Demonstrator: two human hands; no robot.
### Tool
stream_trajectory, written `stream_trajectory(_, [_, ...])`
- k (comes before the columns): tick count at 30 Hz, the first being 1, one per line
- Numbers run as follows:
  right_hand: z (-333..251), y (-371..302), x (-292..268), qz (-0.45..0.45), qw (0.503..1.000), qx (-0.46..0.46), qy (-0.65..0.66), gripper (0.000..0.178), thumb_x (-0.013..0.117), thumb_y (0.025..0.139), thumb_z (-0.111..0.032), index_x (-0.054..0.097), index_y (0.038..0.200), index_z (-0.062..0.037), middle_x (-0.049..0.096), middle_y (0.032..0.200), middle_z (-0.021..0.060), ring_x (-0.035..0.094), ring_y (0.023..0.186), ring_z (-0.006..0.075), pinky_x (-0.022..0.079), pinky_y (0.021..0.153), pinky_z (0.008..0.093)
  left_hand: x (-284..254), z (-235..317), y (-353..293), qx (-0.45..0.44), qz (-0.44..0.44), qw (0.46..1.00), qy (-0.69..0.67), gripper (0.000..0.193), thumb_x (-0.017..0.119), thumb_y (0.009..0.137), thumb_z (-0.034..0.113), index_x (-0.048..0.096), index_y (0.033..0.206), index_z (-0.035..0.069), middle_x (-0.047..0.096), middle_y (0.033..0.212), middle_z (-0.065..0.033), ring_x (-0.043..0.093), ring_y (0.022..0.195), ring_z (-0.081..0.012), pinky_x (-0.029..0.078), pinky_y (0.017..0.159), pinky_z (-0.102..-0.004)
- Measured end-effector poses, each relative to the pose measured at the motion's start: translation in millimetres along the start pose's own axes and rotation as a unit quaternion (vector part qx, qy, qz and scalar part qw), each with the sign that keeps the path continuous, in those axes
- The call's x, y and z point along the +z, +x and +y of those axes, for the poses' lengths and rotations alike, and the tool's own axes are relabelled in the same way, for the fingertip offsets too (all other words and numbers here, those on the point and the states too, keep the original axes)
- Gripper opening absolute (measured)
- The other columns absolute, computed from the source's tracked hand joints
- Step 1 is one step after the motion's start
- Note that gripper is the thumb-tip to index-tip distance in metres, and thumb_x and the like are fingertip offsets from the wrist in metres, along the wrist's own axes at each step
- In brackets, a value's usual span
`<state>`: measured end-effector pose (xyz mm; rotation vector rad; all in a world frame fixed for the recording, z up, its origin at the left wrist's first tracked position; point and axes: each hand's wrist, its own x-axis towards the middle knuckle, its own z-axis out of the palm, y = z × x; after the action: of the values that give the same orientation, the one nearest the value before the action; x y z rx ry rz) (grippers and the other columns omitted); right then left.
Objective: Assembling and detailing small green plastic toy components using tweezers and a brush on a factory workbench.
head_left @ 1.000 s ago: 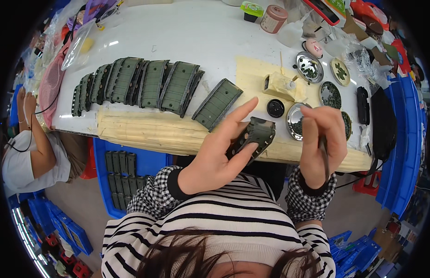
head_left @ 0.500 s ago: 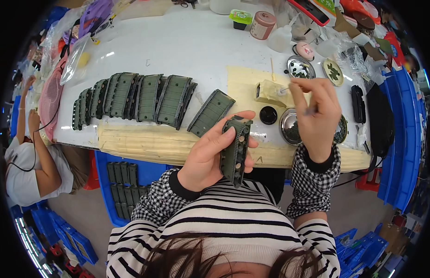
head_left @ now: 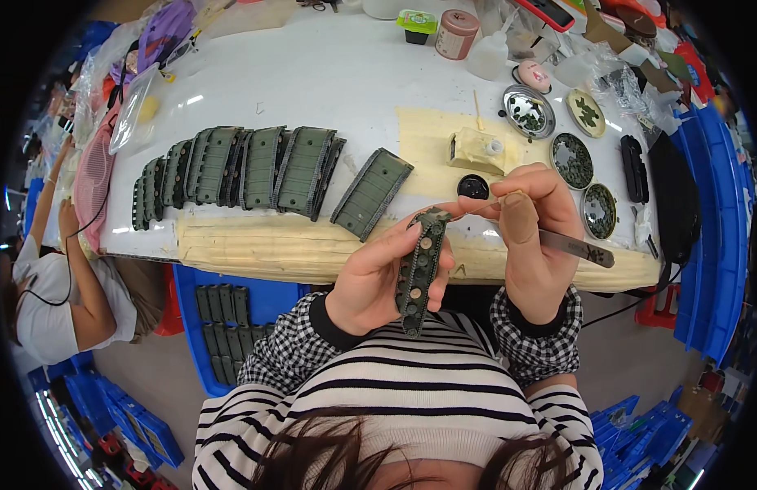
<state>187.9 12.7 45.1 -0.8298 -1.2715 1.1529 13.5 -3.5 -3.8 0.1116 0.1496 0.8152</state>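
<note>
My left hand (head_left: 377,273) is closed around a dark green toy tank track piece (head_left: 417,278), held upright with a row of round wheels showing. My right hand (head_left: 535,237) pinches a thin stick (head_left: 479,207), whose tip reaches the upper end of the piece; whether it touches I cannot tell. Metal tweezers (head_left: 576,247) also sit in the right hand, jutting out to the right. Close beyond the hands are a small black round cup (head_left: 474,187) and a wrapped cream block with a small nozzle (head_left: 475,153).
Several curved green panels (head_left: 301,171) stand in a row at the left, and one green panel (head_left: 372,193) lies apart. Dishes of small green parts (head_left: 571,161) are at the right. A blue crate (head_left: 200,351) below holds more pieces. Another person (head_left: 76,294) works at the far left.
My right hand has come away from the wrapped block's nozzle, toward me and left to the track piece. The tweezers now show. My left hand has turned the piece so its wheels face up more.
</note>
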Motion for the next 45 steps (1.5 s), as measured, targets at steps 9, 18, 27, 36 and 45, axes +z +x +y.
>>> stream_trajectory(9, [0.3, -2.1, 1.4, 0.006, 1.0, 0.006, -0.019, 0.014, 0.056, 0.098, -0.01, 0.056, 0.1, 0.0031, 0.06, 0.095, 0.0066, 0.067, 0.088, 0.0156, 0.054, 0.081, 0.0285, -2.8, -1.8, -2.6, -0.006, -0.003, 1.0, -0.008, 0.052, 0.041, 0.102, 0.026, 0.027, 0.146, 0.002, 0.065, 0.097, -0.0098, 0.068, 0.073, -0.0217, 0.057, 0.064, -0.033])
stream_trajectory(18, [13.4, 24.4, -29.4, 0.143, 0.938, -0.125, -0.289, 0.01, 0.066, 0.09, -0.004, 0.064, 0.095, 0.0034, 0.058, 0.086, 0.0049, 0.056, 0.069, 0.0091, 0.044, 0.058, 0.0245, 12.4, 8.0, -5.4, 0.029, 0.021, 0.995, 0.097, 0.057, 0.034, 0.105, 0.032, 0.016, 0.152, 0.007, 0.052, 0.128, -0.0199, 0.064, 0.102, -0.0301, 0.05, 0.097, -0.0466])
stream_trajectory(27, [14.1, 31.2, -26.3, 0.16, 0.871, -0.223, -0.408, 0.003, 0.069, 0.085, 0.0, 0.068, 0.087, 0.0004, 0.057, 0.081, 0.0055, 0.051, 0.06, 0.0098, 0.04, 0.051, 0.0257, 15.0, 14.6, -16.9, 0.178, 0.083, 0.84, 0.506, 0.063, 0.055, 0.097, 0.014, 0.023, 0.151, 0.003, 0.054, 0.125, -0.0119, 0.055, 0.11, -0.0176, 0.045, 0.096, -0.0324])
stream_trajectory(36, [-4.5, -0.9, -2.4, -0.047, 0.998, 0.001, -0.033, 0.02, 0.052, 0.1, -0.018, 0.052, 0.105, 0.0016, 0.054, 0.099, 0.0076, 0.067, 0.092, 0.0198, 0.056, 0.081, 0.0296, 15.5, 5.6, -11.3, 0.209, 0.106, 0.805, 0.545, 0.071, 0.071, 0.085, 0.007, 0.033, 0.145, 0.003, 0.06, 0.11, -0.0101, 0.059, 0.089, -0.0117, 0.048, 0.08, -0.0246])
stream_trajectory(45, [-1.1, 0.7, 0.0, -0.052, 0.997, -0.002, -0.062, 0.019, 0.054, 0.099, -0.016, 0.054, 0.104, 0.0022, 0.058, 0.098, 0.009, 0.068, 0.089, 0.0186, 0.056, 0.078, 0.0282, 15.2, 6.5, -13.1, 0.217, 0.112, 0.785, 0.57, 0.071, 0.072, 0.084, 0.008, 0.034, 0.144, 0.002, 0.06, 0.109, -0.0103, 0.059, 0.088, -0.0118, 0.048, 0.08, -0.0247])
